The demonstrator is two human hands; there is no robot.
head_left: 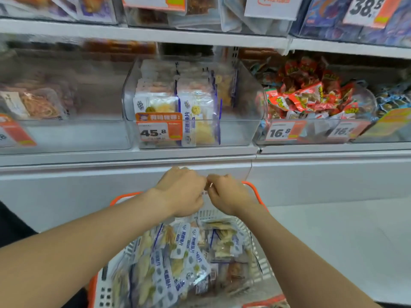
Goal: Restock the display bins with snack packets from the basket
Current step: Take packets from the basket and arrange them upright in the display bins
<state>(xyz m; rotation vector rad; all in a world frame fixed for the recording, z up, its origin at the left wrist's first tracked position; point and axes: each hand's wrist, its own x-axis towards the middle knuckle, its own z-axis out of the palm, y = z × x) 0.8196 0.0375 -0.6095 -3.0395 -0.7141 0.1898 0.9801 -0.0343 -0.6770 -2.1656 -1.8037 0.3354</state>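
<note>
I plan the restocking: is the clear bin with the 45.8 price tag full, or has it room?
Partly full: in the clear bin, upright packets fill left and middle; the right side looks bare.

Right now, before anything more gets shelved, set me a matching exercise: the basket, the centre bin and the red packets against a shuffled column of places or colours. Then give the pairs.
Things:
1. basket
2. centre bin
3. red packets

Places or colours:
A. heaped at the right, behind the 16.8 tag
B. orange rim, nearest the camera
C. clear walls, bearing the 45.8 tag

Pairs: 1-B, 2-C, 3-A.
</note>
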